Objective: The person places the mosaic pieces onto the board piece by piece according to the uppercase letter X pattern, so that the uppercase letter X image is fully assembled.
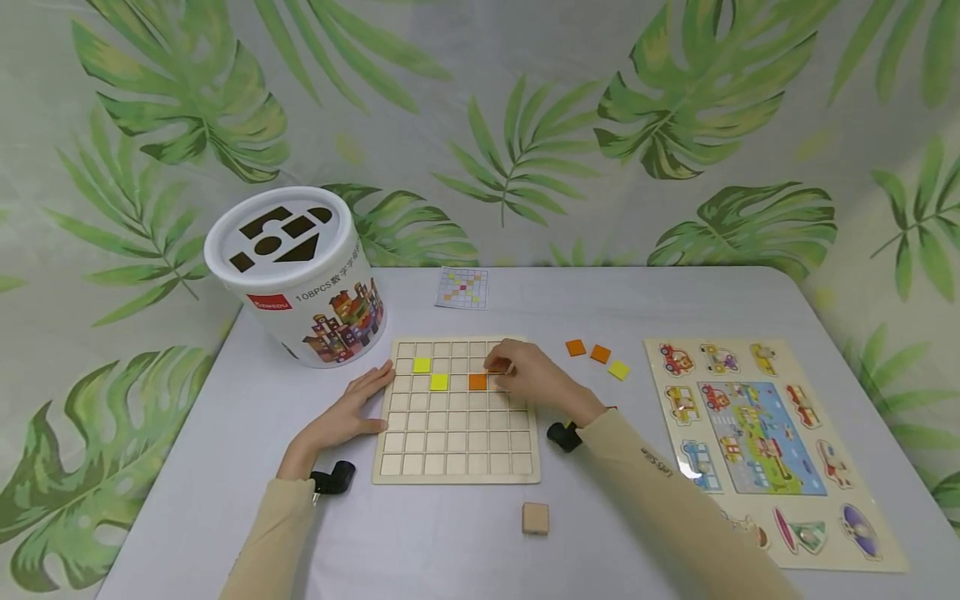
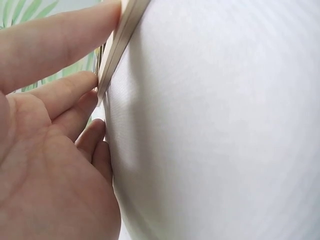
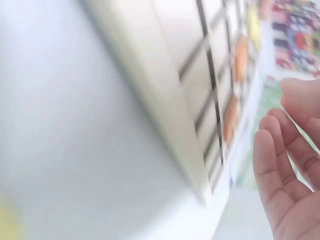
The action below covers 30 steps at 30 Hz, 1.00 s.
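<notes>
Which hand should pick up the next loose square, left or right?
Probably the right hand: it is over the right side of the board, nearer the loose squares, which lie beyond that side. The left hand touches the opposite edge, so it would likely have to reach across.

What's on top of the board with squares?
Two yellow tiles and two orange tiles. From above, the right hand hides part of the board, so I can't see there.

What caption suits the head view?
Left grip touches the gridded board; right grip reaches over its upper right, beside an orange tile.
</notes>
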Available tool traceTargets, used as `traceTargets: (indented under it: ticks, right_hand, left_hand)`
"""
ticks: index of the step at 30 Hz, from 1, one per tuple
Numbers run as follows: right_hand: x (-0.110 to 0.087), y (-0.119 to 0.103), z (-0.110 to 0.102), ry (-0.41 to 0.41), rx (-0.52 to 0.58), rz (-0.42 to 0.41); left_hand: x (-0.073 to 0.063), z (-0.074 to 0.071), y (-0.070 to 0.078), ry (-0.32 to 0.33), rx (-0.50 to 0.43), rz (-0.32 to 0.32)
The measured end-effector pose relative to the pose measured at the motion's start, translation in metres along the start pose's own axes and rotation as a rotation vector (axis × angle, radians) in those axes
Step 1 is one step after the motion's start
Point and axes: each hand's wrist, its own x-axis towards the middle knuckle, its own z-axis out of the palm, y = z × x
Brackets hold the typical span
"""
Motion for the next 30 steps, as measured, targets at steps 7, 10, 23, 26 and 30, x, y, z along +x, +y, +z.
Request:
traceTargets:
  ticks: [7, 10, 23, 26, 30]
  right_hand:
    - [-0.047, 0.028, -0.039, 0.060, 0.055, -0.014]
    - [-0.071, 0.041, -0.052, 0.066, 0.040, 0.024]
    - [-0.122, 0.070, -0.059, -0.052, -0.069, 0.160]
    - [-0.120, 0.074, -0.055, -0.062, -0.129, 0.158]
    - [-0.115, 0.075, -0.053, -0.069, -0.175, 0.131]
  left_hand:
    - [-0.001, 0.000, 0.001, -0.007, 0.006, -0.008]
    - [-0.002, 0.000, 0.000, -0.007, 0.002, -0.009]
    - [-0.001, -0.001, 0.001, -0.011, -0.008, 0.005]
    - [0.000, -0.001, 0.000, -0.015, -0.006, -0.003]
    - [0.000, 0.000, -0.001, -0.016, -0.001, -0.014]
